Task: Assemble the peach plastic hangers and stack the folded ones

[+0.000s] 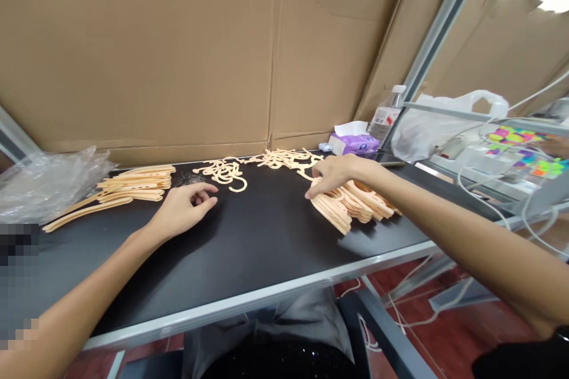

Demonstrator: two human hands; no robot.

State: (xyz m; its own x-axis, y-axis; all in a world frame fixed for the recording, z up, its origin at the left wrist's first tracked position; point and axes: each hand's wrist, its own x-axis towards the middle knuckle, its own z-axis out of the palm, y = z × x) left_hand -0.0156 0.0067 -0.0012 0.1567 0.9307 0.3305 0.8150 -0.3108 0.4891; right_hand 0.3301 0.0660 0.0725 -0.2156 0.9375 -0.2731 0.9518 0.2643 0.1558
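My left hand [189, 207] hovers above the dark tabletop, its fingers loosely curled and the thumb apart, with nothing visible between them. Beside it lies a stack of cream hanger bodies [137, 183], and just beyond are loose plastic hooks [224, 172]. At the right, my right hand [333, 173] reaches over a row of cream clothes hangers [355, 204] lying close together. Its thumb is spread from the fingers at the near left end of that row, where a hook pokes out. Some of its fingertips are hidden.
More hooks [284, 158] lie along the back, against a cardboard wall [178, 53]. Clear plastic bags [57, 180] sit at far left. A purple tissue pack [355, 143] and a bottle [386, 118] stand back right, near a metal post, a white bag [440, 124] and cables.
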